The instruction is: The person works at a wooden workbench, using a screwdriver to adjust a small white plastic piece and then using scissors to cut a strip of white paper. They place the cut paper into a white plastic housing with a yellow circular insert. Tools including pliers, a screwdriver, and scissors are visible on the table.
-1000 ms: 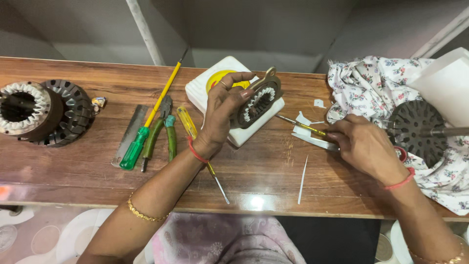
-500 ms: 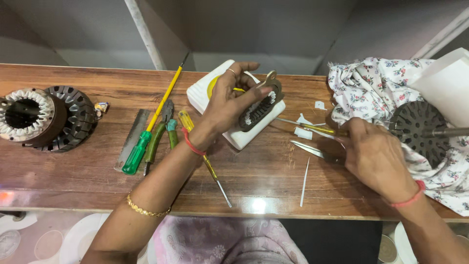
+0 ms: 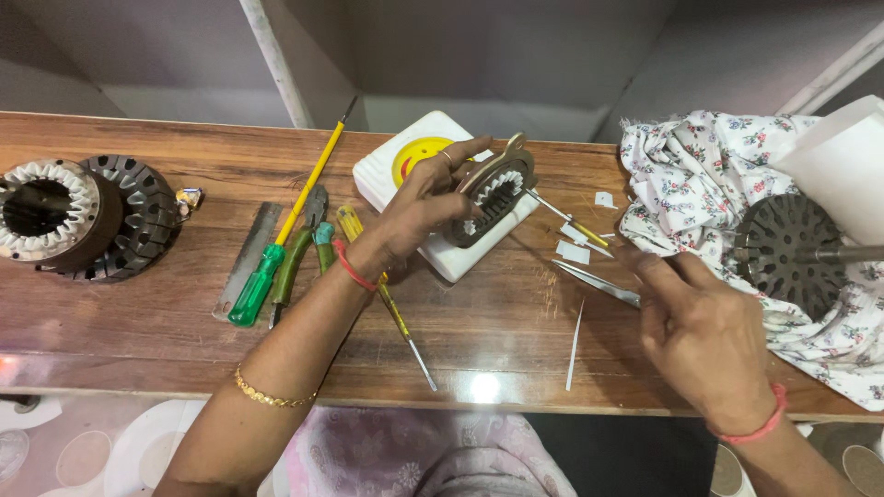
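Observation:
My left hand (image 3: 414, 216) grips a dark ring-shaped stator core (image 3: 495, 189) with inner teeth, tilted up on edge over a white box (image 3: 391, 175) that has a yellow circle on top. My right hand (image 3: 700, 336) is near the table's front right and holds slim metal tweezers (image 3: 597, 283) that point left toward the box. Small white paper slips (image 3: 573, 251) lie between the two hands. A thin yellow-handled probe (image 3: 573, 223) rests beside them. A narrow white strip (image 3: 575, 336) lies near the front edge.
At the far left stand a wound stator (image 3: 41, 207) and a dark laminated core (image 3: 138, 216). A steel ruler (image 3: 247, 260), a green-handled screwdriver (image 3: 262, 276), pliers (image 3: 296, 253) and a yellow screwdriver (image 3: 387, 299) lie left of the box. A floral cloth (image 3: 709, 166) holds a dark slotted rotor (image 3: 787, 248).
My right hand has left the yellow-handled probe on the table, taken the tweezers and drawn back toward the front edge. My left hand has tipped the ring core more upright.

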